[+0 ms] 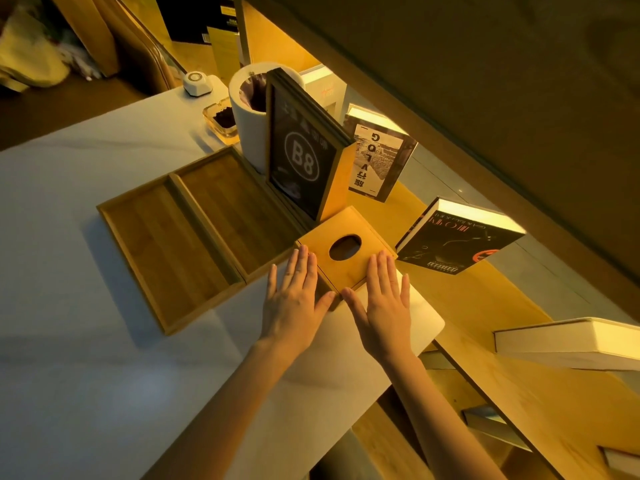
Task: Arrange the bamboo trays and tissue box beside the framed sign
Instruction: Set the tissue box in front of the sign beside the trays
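We rest our left hand (294, 299) and right hand (382, 303) flat, fingers spread, against the square bamboo tissue box with an oval hole (346, 258) on the pale counter (86, 358). Beyond our fingertips stands the black-framed B8 sign (301, 157); two shallow bamboo trays (194, 230) lie side by side, left of our left hand.

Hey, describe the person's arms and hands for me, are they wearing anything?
Both forearms are bare, with no sleeves in view. The left hand and right hand wear no gloves, and neither wrist shows a watch or bracelet. There may be a thin ring on a left finger, but it is too small to be sure. Nails look short and unpainted.
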### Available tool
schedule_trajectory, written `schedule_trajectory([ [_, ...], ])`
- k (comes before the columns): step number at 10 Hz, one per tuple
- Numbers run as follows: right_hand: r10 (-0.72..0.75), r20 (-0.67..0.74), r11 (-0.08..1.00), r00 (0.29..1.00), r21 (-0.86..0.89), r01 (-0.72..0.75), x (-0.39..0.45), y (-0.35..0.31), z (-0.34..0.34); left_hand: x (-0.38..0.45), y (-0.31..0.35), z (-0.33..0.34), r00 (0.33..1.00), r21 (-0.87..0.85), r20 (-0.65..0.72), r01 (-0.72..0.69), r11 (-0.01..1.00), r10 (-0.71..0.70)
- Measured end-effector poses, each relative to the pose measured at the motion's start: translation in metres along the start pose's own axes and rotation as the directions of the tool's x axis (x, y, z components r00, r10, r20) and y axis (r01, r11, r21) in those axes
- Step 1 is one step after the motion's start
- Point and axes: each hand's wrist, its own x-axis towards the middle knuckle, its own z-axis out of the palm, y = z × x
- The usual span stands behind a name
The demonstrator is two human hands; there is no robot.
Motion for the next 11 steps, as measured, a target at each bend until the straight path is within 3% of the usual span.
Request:
schedule_trajectory([
  [6, -0.005, -0.011, 1.000, 1.000, -0.007, 0.005, 0.019, 0.010, -0.007, 0.021, 0.010, 0.001, 0.999, -0.027, 0.032, 0.009, 1.000, -0.009],
  [7, -0.001, -0.019, 1.000, 1.000, 0.009, 0.001, 0.018, 0.007, -0.010, 0.021, 0.009, -0.003, 0.998, -0.077, 0.056, 0.016, 0.997, -0.012],
  [9, -0.035, -0.026, 0.996, 0.999, 0.085, 0.037, 0.019, -0.010, -0.027, 0.016, 0.005, -0.030, 0.994, -0.386, 0.095, 0.083, 0.919, -0.050],
  [11, -0.252, -0.043, 0.906, 0.967, 0.341, 0.252, 0.015, -0.076, -0.053, -0.013, -0.015, -0.081, 0.992, -0.483, -0.015, 0.100, 0.870, -0.123],
])
